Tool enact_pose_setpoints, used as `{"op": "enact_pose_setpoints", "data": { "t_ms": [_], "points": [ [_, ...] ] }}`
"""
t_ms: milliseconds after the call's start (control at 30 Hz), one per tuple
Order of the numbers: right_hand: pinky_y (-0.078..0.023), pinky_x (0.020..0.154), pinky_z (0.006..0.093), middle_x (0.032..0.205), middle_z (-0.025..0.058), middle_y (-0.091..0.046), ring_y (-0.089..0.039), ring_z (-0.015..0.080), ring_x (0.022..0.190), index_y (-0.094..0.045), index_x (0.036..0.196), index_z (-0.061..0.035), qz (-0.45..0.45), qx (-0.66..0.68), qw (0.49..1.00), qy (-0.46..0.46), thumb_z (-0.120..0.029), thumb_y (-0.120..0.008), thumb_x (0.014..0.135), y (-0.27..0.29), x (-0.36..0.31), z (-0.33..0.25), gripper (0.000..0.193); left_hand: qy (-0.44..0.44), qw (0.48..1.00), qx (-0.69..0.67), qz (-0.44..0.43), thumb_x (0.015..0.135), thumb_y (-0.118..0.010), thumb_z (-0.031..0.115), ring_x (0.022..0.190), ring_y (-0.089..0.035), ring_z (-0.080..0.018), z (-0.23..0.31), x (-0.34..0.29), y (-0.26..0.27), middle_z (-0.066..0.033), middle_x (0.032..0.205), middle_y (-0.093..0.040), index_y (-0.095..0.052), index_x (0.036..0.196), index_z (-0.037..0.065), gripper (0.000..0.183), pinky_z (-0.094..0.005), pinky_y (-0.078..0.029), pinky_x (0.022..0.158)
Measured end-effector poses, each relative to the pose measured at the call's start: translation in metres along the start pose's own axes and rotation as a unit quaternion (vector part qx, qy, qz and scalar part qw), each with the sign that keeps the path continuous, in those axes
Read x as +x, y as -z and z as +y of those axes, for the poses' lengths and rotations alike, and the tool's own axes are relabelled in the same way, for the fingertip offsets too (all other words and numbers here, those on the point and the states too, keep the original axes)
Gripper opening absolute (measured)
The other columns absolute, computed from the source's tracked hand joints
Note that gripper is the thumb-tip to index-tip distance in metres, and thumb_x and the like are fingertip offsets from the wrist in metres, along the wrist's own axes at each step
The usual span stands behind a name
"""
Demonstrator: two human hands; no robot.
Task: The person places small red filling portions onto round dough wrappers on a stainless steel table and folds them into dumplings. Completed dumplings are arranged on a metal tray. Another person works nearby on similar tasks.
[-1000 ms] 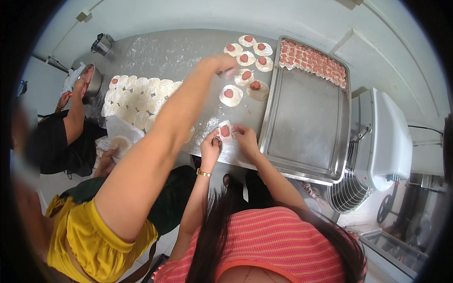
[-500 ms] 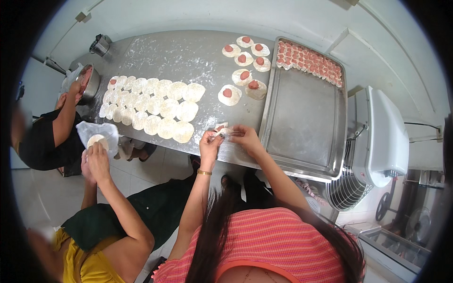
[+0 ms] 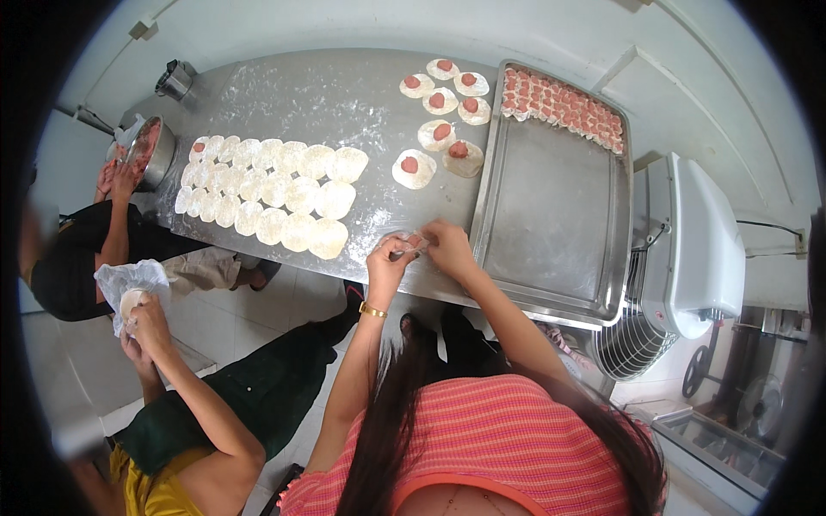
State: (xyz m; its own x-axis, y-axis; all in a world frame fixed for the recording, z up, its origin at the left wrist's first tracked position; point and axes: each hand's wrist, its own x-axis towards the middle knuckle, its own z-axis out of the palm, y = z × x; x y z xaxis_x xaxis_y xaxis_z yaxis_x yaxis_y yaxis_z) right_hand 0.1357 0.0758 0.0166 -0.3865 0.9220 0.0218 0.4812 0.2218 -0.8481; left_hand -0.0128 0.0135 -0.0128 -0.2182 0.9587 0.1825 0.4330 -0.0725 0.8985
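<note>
My left hand (image 3: 386, 261) and right hand (image 3: 448, 247), fingertips close together, pinch the filled wrapper (image 3: 411, 244) between them by the desk's near edge (image 3: 428, 283), left of the tray (image 3: 551, 219). Squeezing too hard could, I judge, tear it and push filling out.

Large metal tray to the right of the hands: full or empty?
Partly full: filled dumplings pack only the far end of the tray; the larger near part shows bare metal.
</note>
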Motion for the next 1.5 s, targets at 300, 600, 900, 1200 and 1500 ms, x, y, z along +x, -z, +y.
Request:
{"op": "enact_pose_setpoints", "data": {
  "t_ms": [300,600,900,1200,1500],
  "points": [
    [-0.047,0.07,0.0427,0.087,0.0164,-0.061,-0.059,0.0385,0.079,-0.063,0.088,-0.003,-0.006,-0.106,0.993,0.052,-0.001,-0.058,0.071,0.01,0.007,0.0,0.018,0.083,0.996,0.027,-0.021,0.068,-0.073,-0.003,0.078,-0.068,-0.019,0.025,0.008,-0.005,-0.0117,0.085,-0.068,-0.062,0.096,0.0,0.03,-0.0301,-0.053,0.066],
    [-0.047,0.07,0.0418,0.083,0.0146,-0.06,-0.06,0.0362,0.079,-0.061,0.084,-0.0017,-0.03,-0.079,0.992,0.093,0.001,-0.059,0.069,0.017,0.005,0.004,0.015,0.051,0.997,0.01,-0.054,0.067,-0.077,0.006,0.074,-0.068,-0.0213,0.013,0.013,-0.004,-0.0131,0.079,-0.067,-0.065,0.091,0.0,0.028,-0.0297,-0.052,0.064],
    [-0.047,0.069,0.0391,0.08,0.0143,-0.059,-0.059,0.0339,0.078,-0.061,0.082,-0.0009,-0.032,-0.053,0.994,0.095,0.004,-0.057,0.067,0.015,0.007,-0.001,0.016,0.056,0.993,0.083,-0.065,0.066,-0.078,0.007,0.067,-0.066,-0.0219,0.025,0.017,0.0,-0.0133,0.074,-0.066,-0.06,0.085,0.0,0.027,-0.03,-0.052,0.062],
    [-0.046,0.069,0.0398,0.082,0.0146,-0.059,-0.059,0.0353,0.079,-0.061,0.085,-0.0024,-0.038,-0.079,0.99,0.107,0.002,-0.057,0.069,0.013,0.0,0.004,0.018,0.073,0.993,0.061,-0.071,0.068,-0.077,0.008,0.067,-0.067,-0.0218,0.019,0.009,-0.002,-0.0123,0.073,-0.066,-0.06,0.087,0.001,0.026,-0.0306,-0.052,0.061],
    [-0.047,0.071,0.0417,0.086,0.0155,-0.06,-0.059,0.0365,0.08,-0.062,0.085,-0.0028,-0.001,-0.109,0.99,0.085,-0.001,-0.062,0.069,0.011,0.001,0.001,0.016,0.058,0.991,0.105,-0.065,0.067,-0.076,0.007,0.066,-0.064,-0.0273,0.029,0.012,0.005,-0.0144,0.072,-0.064,-0.06,0.086,0.001,0.025,-0.0343,-0.05,0.06]
  ]
}}
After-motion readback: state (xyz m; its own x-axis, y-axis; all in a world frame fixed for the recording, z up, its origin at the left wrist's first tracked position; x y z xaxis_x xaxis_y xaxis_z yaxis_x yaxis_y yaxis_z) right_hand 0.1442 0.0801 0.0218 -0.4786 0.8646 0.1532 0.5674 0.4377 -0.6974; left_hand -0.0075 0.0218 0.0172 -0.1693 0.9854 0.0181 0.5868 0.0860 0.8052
